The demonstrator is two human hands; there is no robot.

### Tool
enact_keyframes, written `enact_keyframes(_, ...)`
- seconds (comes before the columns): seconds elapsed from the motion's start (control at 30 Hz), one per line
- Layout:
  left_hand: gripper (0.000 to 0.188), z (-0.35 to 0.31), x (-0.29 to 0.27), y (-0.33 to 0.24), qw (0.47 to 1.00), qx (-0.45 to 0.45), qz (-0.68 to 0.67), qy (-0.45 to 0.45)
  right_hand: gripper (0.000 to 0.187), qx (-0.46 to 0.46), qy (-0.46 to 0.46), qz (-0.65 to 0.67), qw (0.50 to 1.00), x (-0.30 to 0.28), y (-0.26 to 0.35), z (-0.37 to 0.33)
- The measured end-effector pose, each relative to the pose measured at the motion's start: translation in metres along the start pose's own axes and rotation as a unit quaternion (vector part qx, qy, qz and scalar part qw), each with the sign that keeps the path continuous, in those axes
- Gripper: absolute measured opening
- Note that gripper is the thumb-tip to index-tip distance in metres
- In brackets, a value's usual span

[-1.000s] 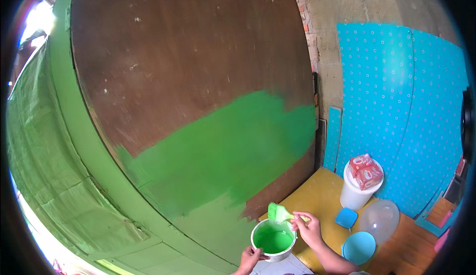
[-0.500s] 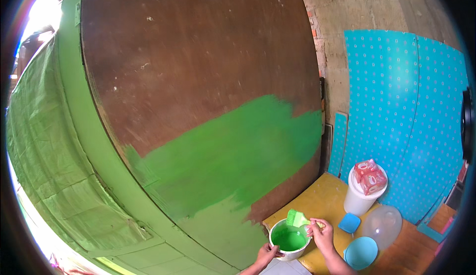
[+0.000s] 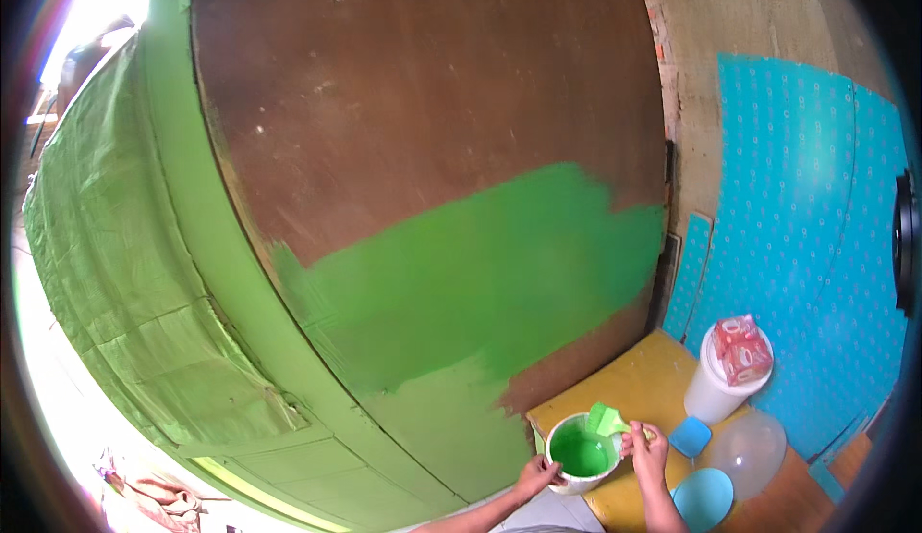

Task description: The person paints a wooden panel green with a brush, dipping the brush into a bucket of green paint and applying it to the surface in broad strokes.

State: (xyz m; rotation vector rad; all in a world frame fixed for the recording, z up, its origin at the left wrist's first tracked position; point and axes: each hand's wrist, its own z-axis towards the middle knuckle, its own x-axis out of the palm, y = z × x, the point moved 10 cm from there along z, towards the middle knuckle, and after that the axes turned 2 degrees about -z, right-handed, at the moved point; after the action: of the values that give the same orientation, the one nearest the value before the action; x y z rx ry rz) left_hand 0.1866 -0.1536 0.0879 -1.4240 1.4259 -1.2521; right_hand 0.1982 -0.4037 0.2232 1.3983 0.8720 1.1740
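My left hand [image 3: 540,475] grips the near left rim of a white paint bucket [image 3: 582,484] holding green paint [image 3: 582,451]. In my right hand [image 3: 646,448] is the handle of a paintbrush [image 3: 609,422]. Its wide, green-coated bristles are over the bucket's far rim, pointing left; whether they touch the rim I cannot tell. Ahead stands a large brown wooden panel [image 3: 432,91], with a broad band of fresh green paint [image 3: 490,274] across its lower part and paler green below that.
Right of the bucket, a yellow surface [image 3: 624,379] bears a lidded white bucket [image 3: 709,394] topped by red packets [image 3: 742,352]. Nearby are a small blue container [image 3: 690,436], a turquoise bowl [image 3: 703,499] and a translucent rounded thing [image 3: 751,451]. Green cloth [image 3: 144,245] hangs at left; a patterned blue panel [image 3: 788,216] stands right.
The whole view has shifted, so most things now sit further right in the picture. Both hands keep their hold, with the brush still over the bucket's far rim.
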Motion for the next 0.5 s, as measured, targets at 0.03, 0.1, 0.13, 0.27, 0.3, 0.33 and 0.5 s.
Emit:
enact_keyframes(0.03, 0.031, 0.001, 0.002, -0.005, 1.000, 0.006, 0.006, 0.003, 0.025, 0.009, -0.005, -0.002, 1.000, 0.000, 0.002, 0.000)
enact_keyframes(0.1, 0.029, 0.003, -0.001, -0.005, 1.000, 0.007, 0.001, -0.004, 0.026, 0.019, -0.004, 0.004, 1.000, 0.003, 0.006, 0.000)
enact_keyframes(0.13, 0.028, 0.004, -0.002, -0.005, 1.000, 0.007, -0.001, -0.006, 0.027, 0.017, -0.001, 0.003, 1.000, 0.004, 0.008, 0.001)
enact_keyframes(0.27, 0.026, 0.005, 0.003, -0.006, 1.000, -0.005, 0.009, -0.018, 0.030, 0.033, -0.003, -0.005, 0.999, -0.008, -0.013, 0.008)
enact_keyframes(0.3, 0.026, 0.004, 0.002, -0.007, 1.000, -0.002, 0.009, -0.023, 0.031, 0.037, -0.001, -0.010, 0.999, -0.007, -0.015, 0.009)
enact_keyframes(0.33, 0.026, 0.003, 0.003, -0.006, 1.000, -0.001, 0.008, -0.024, 0.031, 0.041, -0.001, -0.016, 0.999, -0.009, -0.016, 0.009)
enact_keyframes(0.5, 0.036, 0.000, -0.008, 0.002, 0.999, -0.016, 0.016, -0.034, 0.033, 0.054, -0.009, -0.020, 0.998, -0.001, -0.014, 0.005)
